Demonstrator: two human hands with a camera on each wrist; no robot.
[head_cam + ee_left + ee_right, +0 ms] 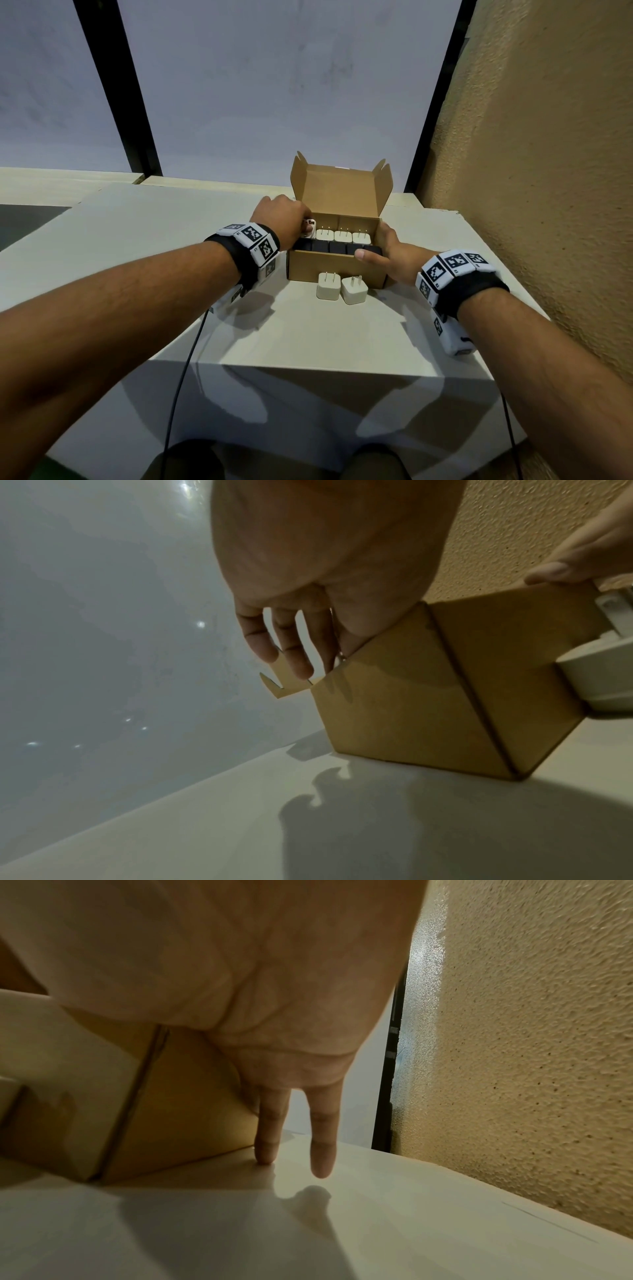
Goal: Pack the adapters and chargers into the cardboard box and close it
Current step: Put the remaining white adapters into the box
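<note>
An open cardboard box (334, 269) stands on the white table, its lid (342, 192) upright at the back. Inside, a row of white chargers (342, 235) sits behind a row of black adapters (337, 247). My left hand (284, 219) pinches a white charger (309, 229) at the box's left end, over the rim. My right hand (383, 253) rests on the box's right side, thumb on the front rim. In the right wrist view its fingers (267, 1131) lie straight along the box wall (178, 1110). Two white chargers (328, 286) (354, 289) stand in front of the box.
A rough tan wall (548, 171) rises close on the right of the table (308, 342). Frosted window panes with black frames stand behind the box. Thin black cables hang from both wrists past the table's near edge.
</note>
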